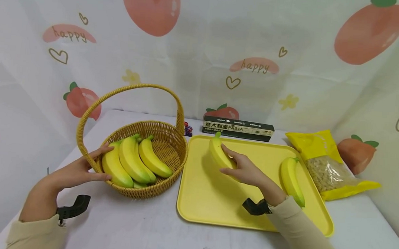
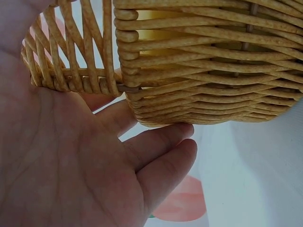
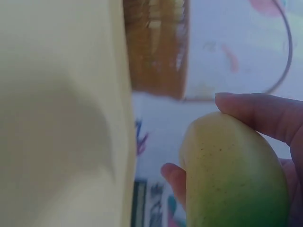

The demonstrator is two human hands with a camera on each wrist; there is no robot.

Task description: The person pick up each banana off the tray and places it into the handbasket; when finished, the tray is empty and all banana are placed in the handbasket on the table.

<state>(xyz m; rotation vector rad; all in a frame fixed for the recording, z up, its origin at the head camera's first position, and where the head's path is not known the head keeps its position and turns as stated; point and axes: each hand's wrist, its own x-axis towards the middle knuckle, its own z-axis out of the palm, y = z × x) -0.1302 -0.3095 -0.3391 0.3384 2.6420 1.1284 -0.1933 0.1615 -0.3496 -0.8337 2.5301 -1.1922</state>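
The right hand [image 1: 245, 171] pinches a banana [image 1: 219, 152] over the yellow tray [image 1: 209, 203], thumb on one side and fingers curled round the other; the right wrist view shows the fingertips [image 3: 258, 113] wrapped over the fruit's rounded flank. From that grip the banana's long axis runs up and away, toward the far-left corner of the tray, with its green stem end farthest from the palm and its near end hidden under the fingers. The wicker basket [image 1: 171, 164] lies to the left of the grip, just beyond the tray's left rim and near it, already holding several bananas [image 1: 131, 162] laid side by side. The left hand [image 1: 73, 173] is on the far side of the basket from the grip, fingers straight and spread, its palm pressed against the woven wall [image 2: 203, 80] beside the handle's foot. A second banana [image 1: 292, 180] lies on the tray to the right of the grip, close behind the wrist, and the right hand is plainly the nearer one to it.
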